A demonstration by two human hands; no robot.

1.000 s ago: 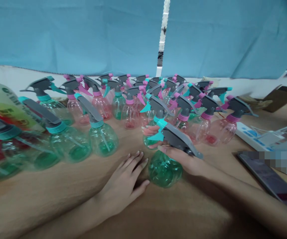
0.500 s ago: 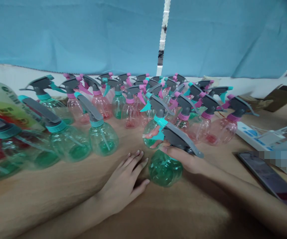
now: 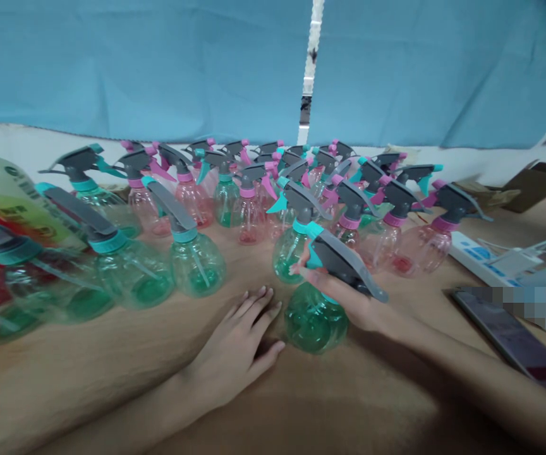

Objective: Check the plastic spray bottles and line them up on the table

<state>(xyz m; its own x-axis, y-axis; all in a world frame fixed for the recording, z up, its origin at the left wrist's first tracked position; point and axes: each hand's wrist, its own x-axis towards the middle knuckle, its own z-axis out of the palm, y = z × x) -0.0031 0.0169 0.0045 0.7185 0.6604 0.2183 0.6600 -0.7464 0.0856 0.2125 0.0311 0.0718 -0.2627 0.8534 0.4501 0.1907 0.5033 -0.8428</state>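
My right hand [image 3: 344,294] is closed round the neck of a green spray bottle [image 3: 315,322] with a grey and turquoise trigger head. Some of its fingers are hidden behind the head. The bottle's nozzle points away to the left. Just left of it, my left hand [image 3: 237,347] lies flat on the wooden table [image 3: 197,411], fingers stretched out and nothing in them. Right behind the held bottle stands another green spray bottle [image 3: 289,253]. A further green spray bottle [image 3: 197,265] stands beyond my left hand.
Several pink spray bottles [image 3: 249,218] and green ones crowd the back of the table. A large printed bottle [image 3: 12,196] stands at far left. To the right are a white power strip [image 3: 476,259], a dark phone [image 3: 505,335] and a cardboard box [image 3: 533,186].
The fingers of my right hand have drawn in at the trigger, which sits closer to the neck. The bottle's head has shifted slightly. My left hand has stayed put.
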